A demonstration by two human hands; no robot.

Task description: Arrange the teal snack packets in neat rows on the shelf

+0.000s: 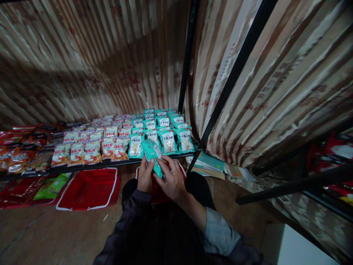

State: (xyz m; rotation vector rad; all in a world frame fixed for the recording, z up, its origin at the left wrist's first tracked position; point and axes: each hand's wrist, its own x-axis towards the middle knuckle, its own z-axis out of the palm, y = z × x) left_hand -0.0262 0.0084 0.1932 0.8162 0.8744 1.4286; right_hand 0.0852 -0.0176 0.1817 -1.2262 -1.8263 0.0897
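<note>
Between my two hands is a teal snack bag (pixel 151 150), tilted, with its back side up. My left hand (pixel 145 176) grips its lower left side, thumb on top. My right hand (pixel 172 176) holds the lower right side, with fingers bent over the bag. Just beyond, rows of upright teal-and-white snack bags (pixel 168 141) stand on a low black shelf (pixel 121 162). To their left are rows of white-and-orange snack bags (pixel 92 151). A red basket, mostly hidden by my hands and arms, sits below them between my knees.
A red basket (pixel 91 189) with a white handle lies on the floor at left, near a green packet (pixel 51 187). Dark orange packets (pixel 18 158) fill the shelf's left end. Black posts (pixel 220 103) stand before striped curtains (pixel 124 55). Papers (pixel 209 163) lie right of the shelf; a white box (pixel 298 244) is lower right.
</note>
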